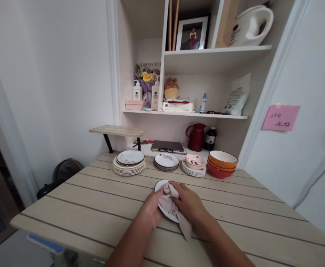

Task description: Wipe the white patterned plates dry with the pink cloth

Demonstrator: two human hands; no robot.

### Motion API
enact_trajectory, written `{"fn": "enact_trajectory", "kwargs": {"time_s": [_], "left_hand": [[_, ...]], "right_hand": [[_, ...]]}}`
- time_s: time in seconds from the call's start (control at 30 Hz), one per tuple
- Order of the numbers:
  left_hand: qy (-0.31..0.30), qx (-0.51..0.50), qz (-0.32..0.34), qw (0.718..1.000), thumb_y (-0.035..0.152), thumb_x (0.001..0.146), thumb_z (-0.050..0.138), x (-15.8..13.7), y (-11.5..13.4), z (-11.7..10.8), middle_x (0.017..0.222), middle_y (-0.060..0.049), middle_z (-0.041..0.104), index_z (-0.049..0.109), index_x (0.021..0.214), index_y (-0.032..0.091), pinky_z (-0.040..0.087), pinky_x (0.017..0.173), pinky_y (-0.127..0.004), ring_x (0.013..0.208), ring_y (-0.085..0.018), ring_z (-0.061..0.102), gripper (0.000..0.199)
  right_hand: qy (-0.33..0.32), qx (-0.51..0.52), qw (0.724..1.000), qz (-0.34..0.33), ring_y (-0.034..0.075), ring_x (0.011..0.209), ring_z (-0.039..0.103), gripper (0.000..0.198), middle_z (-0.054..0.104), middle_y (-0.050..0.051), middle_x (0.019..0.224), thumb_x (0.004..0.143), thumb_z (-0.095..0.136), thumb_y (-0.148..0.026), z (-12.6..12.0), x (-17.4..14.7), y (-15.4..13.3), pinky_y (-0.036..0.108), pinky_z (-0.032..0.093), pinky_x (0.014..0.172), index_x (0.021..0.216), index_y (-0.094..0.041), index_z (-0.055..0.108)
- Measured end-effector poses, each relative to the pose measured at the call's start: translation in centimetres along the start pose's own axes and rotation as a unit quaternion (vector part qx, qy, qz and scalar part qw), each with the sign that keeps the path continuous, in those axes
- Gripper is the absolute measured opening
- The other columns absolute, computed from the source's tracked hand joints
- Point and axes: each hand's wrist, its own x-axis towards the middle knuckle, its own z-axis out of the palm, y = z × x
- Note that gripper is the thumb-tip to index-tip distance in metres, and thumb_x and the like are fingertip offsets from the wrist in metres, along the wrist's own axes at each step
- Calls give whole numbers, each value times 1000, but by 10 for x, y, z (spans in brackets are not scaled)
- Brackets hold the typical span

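Note:
A white plate with a dark rim (157, 185) is held low over the wooden table, tilted a little. My left hand (150, 209) grips its left edge, thumb over the rim. Bunched on the plate's face is a pale pink cloth (168, 200), with one end hanging down at the right. My right hand (189, 202) is closed on the cloth and presses it against the plate. The cloth and fingers hide most of the plate's middle.
Along the table's back stand a tall plate stack (129, 170), patterned plates (166, 161), small white plates under a pink bowl (195, 161), and orange and red bowls (222, 167). Behind them are a red jug (197, 137), a closed laptop (168, 145) and a small raised shelf (118, 130).

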Motion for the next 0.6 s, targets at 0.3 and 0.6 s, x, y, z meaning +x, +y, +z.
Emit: {"fn": "enact_trajectory", "kwargs": {"time_s": [0.3, 0.6], "left_hand": [[-7, -10, -31, 999, 30, 84, 56, -3, 1, -1, 96, -17, 71, 60, 110, 6, 48, 83, -35, 87, -24, 67, 36], [-10, -6, -11, 1000, 30, 84, 56, 1, 0, 0, 90, -12, 72, 64, 100, 9, 50, 77, -31, 80, -21, 68, 27]], "right_hand": [[-81, -61, 995, -11, 22, 87, 59, 33, 67, 6, 98, 69, 53, -16, -15, -6, 13, 27, 31, 65, 101, -23, 59], [-35, 39, 995, -88, 19, 94, 55, 39, 59, 5, 105, 80, 56, -32, -11, -10, -15, 26, 36, 79, 118, -28, 55]]}}
